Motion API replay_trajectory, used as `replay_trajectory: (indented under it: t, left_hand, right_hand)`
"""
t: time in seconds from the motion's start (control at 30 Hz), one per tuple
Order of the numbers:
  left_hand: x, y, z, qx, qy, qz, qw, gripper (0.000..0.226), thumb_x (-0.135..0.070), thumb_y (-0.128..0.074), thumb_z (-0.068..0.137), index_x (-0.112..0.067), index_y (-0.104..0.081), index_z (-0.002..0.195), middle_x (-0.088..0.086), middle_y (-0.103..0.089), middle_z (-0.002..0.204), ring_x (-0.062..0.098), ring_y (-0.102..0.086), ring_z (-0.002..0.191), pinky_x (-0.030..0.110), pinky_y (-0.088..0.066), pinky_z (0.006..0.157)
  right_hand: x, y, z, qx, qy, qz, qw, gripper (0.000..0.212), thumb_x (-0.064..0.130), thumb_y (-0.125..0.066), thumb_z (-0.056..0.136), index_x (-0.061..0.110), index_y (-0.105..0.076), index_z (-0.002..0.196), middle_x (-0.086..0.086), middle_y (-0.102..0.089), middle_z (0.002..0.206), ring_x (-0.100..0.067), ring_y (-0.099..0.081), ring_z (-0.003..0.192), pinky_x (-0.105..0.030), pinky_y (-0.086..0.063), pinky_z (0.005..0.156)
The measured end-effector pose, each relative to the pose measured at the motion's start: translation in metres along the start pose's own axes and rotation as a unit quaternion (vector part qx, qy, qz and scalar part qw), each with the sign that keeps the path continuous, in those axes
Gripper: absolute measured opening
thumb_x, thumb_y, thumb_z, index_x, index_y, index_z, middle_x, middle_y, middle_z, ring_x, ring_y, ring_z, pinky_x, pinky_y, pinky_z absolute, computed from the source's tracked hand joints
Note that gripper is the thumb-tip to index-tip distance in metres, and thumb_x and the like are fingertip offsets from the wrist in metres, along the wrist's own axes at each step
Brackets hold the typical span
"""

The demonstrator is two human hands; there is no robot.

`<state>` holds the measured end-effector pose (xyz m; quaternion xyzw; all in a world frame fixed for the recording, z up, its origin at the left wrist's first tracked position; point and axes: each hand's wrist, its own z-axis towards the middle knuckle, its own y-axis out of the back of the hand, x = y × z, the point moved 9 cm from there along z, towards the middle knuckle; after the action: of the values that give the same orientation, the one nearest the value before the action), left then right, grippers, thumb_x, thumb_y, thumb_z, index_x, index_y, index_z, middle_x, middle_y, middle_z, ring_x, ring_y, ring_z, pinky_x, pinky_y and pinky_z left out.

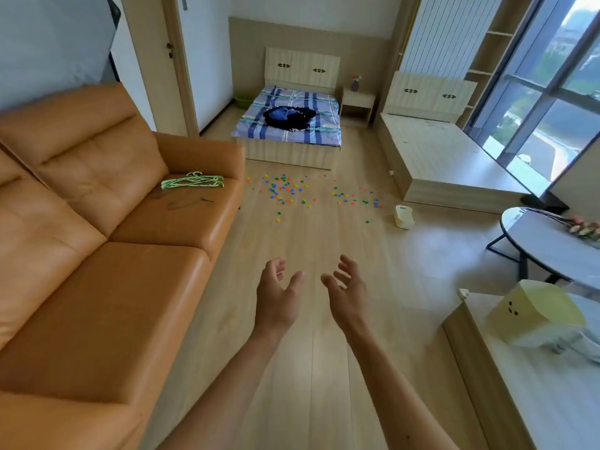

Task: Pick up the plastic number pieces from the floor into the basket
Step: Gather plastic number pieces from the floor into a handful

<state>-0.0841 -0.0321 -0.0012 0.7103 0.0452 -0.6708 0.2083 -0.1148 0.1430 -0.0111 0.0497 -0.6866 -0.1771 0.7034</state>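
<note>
Several small plastic number pieces (pixel 284 190) in red, blue, green and yellow lie scattered on the wooden floor in front of the bed, with a second patch (pixel 355 196) further right. A pale yellow basket (pixel 404 216) lies tipped on the floor just right of them. My left hand (pixel 277 297) and my right hand (pixel 349 295) are stretched out side by side above bare floor, well short of the pieces. Both have loosely spread fingers and hold nothing.
An orange leather sofa (pixel 107 241) with green hangers (pixel 193 181) runs along the left. A bed (pixel 289 125) with a dark bundle stands behind the pieces, a bare bed frame (pixel 448 157) to the right. A round table (pixel 552 245) and a counter (pixel 535 378) are near right.
</note>
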Motion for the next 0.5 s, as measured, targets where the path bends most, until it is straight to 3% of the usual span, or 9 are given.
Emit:
replay_trajectory:
  t: [0.43,0.5]
  left_hand:
    - [0.021,-0.045,0.203,0.013,0.034,0.002,0.999,0.039,-0.032,-0.061,0.09,-0.021,-0.05,0.126,-0.004,-0.055,0.125,0.011,-0.052,0.116,0.027,-0.04,0.096]
    - [0.024,-0.067,0.244,0.014,0.035,0.005,0.999,0.038,-0.032,-0.061,0.09,-0.021,-0.051,0.125,-0.004,-0.056,0.124,0.011,-0.052,0.116,0.027,-0.041,0.096]
  right_hand:
    - [-0.024,-0.074,0.197,0.016,-0.054,0.017,0.998,0.055,0.022,-0.069,0.088,0.023,-0.048,0.138,-0.002,-0.055,0.135,-0.014,-0.058,0.115,-0.035,-0.05,0.097]
    - [-0.033,-0.08,0.243,0.02,-0.052,0.013,0.998,0.054,0.024,-0.068,0.089,0.024,-0.047,0.138,0.0,-0.054,0.136,-0.012,-0.057,0.116,-0.031,-0.049,0.094]
